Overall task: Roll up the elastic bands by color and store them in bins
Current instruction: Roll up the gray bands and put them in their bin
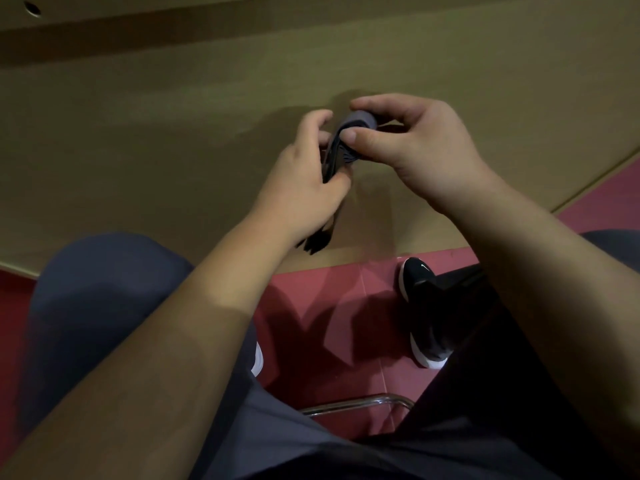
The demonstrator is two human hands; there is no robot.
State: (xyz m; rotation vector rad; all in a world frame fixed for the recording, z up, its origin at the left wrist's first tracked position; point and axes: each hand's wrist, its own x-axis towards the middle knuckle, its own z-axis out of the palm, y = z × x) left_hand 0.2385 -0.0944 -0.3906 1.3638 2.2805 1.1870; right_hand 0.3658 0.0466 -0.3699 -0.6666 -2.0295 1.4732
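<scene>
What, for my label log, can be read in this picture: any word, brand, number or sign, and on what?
No text can be read anywhere.
Dark elastic band, held by the left hand and right hand: faint lines on it, too blurred to read as text.
Black shoe: no legible brand.

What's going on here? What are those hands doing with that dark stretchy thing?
A seated person holds a dark grey elastic band over a wooden surface, seemingly rolling it up. The right hand pinches the rolled end between thumb and fingers. The left hand grips the flat part lower down, and the loose end hangs below it. No bin shows in this view.
</scene>
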